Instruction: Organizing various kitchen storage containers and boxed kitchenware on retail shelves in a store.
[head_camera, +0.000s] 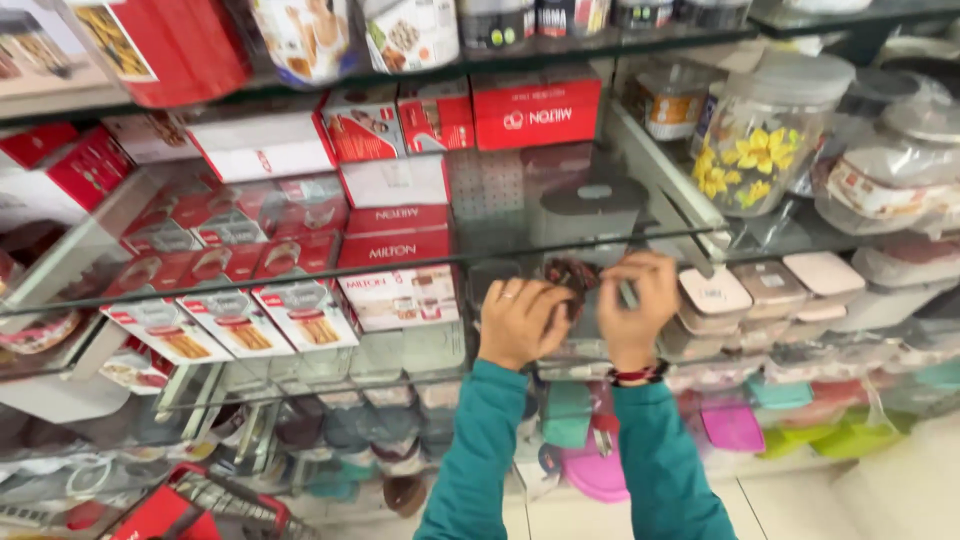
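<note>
Hands raised at glass shelf (330, 262) edge: left hand (520, 320) and right hand (636, 305) both curled around small dark red-brown object (572, 275), blurred. Red boxes (395, 235) just left, pink-lidded containers (770, 290) right.

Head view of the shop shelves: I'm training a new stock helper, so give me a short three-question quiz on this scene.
1. True or false: both hands are raised to the glass shelf.
2. What colour are the sleeves?
3. The flowered jar stands: A) upper right B) lower left C) on the floor.

Key: 1 true, the left hand and right hand meet at a small dark item. 2 teal. 3 A.
</note>
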